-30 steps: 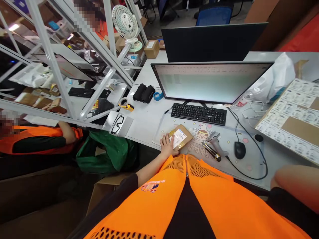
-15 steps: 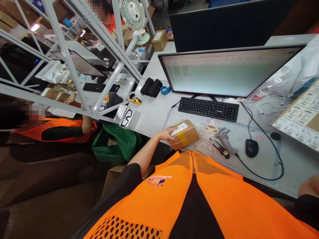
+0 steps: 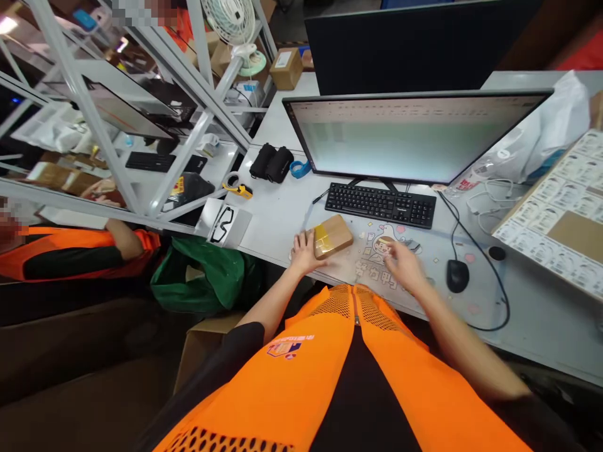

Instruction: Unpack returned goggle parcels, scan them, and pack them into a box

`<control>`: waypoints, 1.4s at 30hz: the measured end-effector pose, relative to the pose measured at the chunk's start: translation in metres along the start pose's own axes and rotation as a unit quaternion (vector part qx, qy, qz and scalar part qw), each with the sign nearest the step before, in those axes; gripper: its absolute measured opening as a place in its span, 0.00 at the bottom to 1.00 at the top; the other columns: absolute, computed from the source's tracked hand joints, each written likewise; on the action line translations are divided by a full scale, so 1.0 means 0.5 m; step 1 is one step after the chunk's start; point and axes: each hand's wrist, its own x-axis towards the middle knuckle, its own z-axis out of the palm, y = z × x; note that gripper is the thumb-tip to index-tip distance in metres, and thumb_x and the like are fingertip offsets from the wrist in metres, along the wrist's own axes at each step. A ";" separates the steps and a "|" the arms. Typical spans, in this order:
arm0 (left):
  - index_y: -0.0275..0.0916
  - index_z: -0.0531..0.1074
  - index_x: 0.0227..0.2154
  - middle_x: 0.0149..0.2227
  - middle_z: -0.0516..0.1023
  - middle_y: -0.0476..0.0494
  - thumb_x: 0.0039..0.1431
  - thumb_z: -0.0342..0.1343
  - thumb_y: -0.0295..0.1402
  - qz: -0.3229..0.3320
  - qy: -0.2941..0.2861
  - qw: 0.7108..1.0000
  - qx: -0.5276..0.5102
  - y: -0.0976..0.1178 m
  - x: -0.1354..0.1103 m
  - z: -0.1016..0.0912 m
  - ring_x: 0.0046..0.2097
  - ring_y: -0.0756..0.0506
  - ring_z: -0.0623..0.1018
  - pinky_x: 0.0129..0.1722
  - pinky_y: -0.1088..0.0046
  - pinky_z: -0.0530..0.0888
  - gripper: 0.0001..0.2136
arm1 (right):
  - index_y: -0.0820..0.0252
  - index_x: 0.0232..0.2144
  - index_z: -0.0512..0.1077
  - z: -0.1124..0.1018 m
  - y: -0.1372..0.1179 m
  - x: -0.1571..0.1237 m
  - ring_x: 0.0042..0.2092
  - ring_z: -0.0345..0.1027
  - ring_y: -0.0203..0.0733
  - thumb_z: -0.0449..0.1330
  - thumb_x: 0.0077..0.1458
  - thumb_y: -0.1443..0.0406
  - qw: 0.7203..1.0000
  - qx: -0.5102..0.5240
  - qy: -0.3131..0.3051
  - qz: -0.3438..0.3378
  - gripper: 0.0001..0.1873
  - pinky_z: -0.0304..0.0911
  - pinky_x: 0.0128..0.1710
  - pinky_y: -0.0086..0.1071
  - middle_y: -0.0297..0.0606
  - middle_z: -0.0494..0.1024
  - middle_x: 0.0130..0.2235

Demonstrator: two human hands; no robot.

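On the grey cartoon-printed mat [image 3: 377, 243]: rectangular brown cardboard box [image 3: 340, 233], yellow-taped, is lying flat.
Left hand [image 3: 305, 252]: spreading open against the box's left end.
Right hand [image 3: 402, 263]: curling half-closed, apart from the box; cannot tell if it's gripping anything.

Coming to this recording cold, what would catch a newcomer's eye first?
Probably the bright orange vest, which fills the lower middle of the view. Above it, the left hand touches a taped cardboard box on the desk. Farther back, a lit monitor stands behind a black keyboard.
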 end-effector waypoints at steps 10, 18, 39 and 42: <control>0.40 0.52 0.77 0.72 0.57 0.31 0.43 0.74 0.33 0.237 -0.082 0.968 0.000 -0.089 0.040 -0.044 0.74 0.27 0.56 0.76 0.46 0.59 0.57 | 0.68 0.65 0.70 0.142 0.041 -0.041 0.58 0.69 0.54 0.47 0.67 0.75 0.983 -0.125 -0.067 0.121 0.28 0.64 0.57 0.41 0.57 0.76 0.57; 0.42 0.52 0.77 0.73 0.56 0.33 0.44 0.73 0.31 0.226 -0.070 0.972 -0.001 -0.094 0.023 -0.021 0.76 0.27 0.54 0.76 0.45 0.58 0.56 | 0.66 0.58 0.76 0.126 0.047 -0.033 0.60 0.66 0.61 0.51 0.69 0.70 0.981 -0.118 -0.069 0.137 0.21 0.62 0.59 0.48 0.60 0.74 0.60; 0.45 0.55 0.75 0.71 0.60 0.33 0.44 0.75 0.34 0.209 -0.051 0.976 0.027 -0.082 0.014 -0.027 0.73 0.28 0.60 0.72 0.45 0.63 0.55 | 0.57 0.62 0.78 0.071 -0.129 0.035 0.49 0.76 0.51 0.58 0.69 0.62 0.997 0.054 -0.034 -0.035 0.23 0.70 0.48 0.38 0.47 0.81 0.52; 0.45 0.57 0.75 0.70 0.62 0.32 0.43 0.76 0.35 0.184 -0.047 0.981 0.043 -0.071 0.015 -0.040 0.71 0.27 0.62 0.69 0.45 0.66 0.55 | 0.55 0.61 0.79 0.083 -0.138 -0.004 0.47 0.77 0.50 0.59 0.68 0.62 0.996 0.060 -0.052 -0.039 0.22 0.71 0.46 0.37 0.45 0.81 0.50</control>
